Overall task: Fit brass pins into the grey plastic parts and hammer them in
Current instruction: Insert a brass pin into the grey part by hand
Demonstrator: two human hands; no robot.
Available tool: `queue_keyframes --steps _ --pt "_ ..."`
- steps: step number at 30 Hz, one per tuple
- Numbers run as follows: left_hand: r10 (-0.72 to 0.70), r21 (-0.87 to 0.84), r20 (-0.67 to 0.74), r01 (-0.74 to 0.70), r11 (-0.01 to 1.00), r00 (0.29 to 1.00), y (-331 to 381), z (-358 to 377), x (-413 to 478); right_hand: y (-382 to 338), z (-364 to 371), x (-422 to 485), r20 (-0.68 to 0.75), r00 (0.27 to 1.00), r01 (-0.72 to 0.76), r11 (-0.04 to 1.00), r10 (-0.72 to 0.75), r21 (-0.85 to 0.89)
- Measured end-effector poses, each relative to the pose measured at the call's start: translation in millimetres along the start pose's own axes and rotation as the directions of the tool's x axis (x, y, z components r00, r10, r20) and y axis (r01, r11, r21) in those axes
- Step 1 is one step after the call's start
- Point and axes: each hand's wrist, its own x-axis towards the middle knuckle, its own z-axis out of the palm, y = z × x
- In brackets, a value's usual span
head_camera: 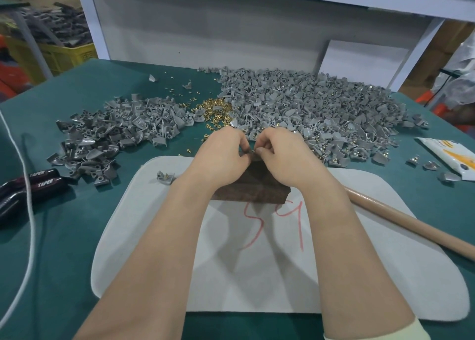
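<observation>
— What takes up the most room?
— The green table (77, 236). A broad strip of green shows between a white cable (28, 236) near its left edge and the white pad (385, 275). The pad has rounded corners, and its near edge runs close to the table's front.

— And the stock?
— The larger pile (308, 103) of grey parts spreads from the back panel down to the pad's far right corner. The smaller pile (110, 131) sits to the left, with its stragglers near two black handles (30, 185). The brass pins (213, 108) lie in the gap between the piles.

— Anything crowding the hands?
— A wooden handle (411, 226) slants across the pad's right side, from beside the right forearm out to the picture's edge. A dark wooden block (246, 190) stands at the pad's far middle, between the wrists.

— And the hands?
— The left hand (221, 157) and right hand (282, 154) meet over the block's far edge. Their fingers are curled, and both pinch one grey part (250, 155), which is mostly hidden. I cannot tell whether a pin sits in it. A loose part (164, 177) lies at the pad's far left corner.
</observation>
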Motion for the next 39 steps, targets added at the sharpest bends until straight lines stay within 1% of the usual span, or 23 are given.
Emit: queue_keyframes --steps 5,10,23,28,30,33,35,39 --pt "0.006 0.004 -0.004 -0.006 1.0 1.0 0 0 0 -4 -2 -1 0.022 1.0 0.001 0.999 -0.001 -0.032" --pt "-0.003 0.002 -0.008 0.003 1.0 1.0 -1 1 0 -5 -2 1 0.04 0.999 0.018 0.995 -0.014 -0.101" --pt "0.005 0.04 -0.024 -0.004 0.999 1.0 0 2 1 -10 -1 1 0.013 1.0 -0.023 0.977 0.026 -0.214" --pt "0.04 0.043 -0.032 -0.039 0.998 0.999 1 2 0 -11 -1 1 0.009 0.999 -0.034 0.973 0.037 -0.227" --pt "0.046 0.039 -0.034 -0.045 0.998 0.998 1 1 0 -10 -2 1 0.008 0.999 -0.034 0.984 0.036 -0.176" --pt "0.036 0.03 -0.031 -0.035 0.999 0.999 1 1 0 -4 -2 0 -0.018 0.997 -0.07 0.997 0.07 -0.01" --pt "0.029 0.034 -0.031 -0.028 0.999 0.999 0 1 0 0 -1 0 -0.026 0.996 -0.087 0.994 0.089 0.065" --pt "0.025 0.037 -0.031 -0.024 0.999 0.999 0 2 0 6 2 0 -0.028 0.995 -0.09 0.983 0.096 0.161"
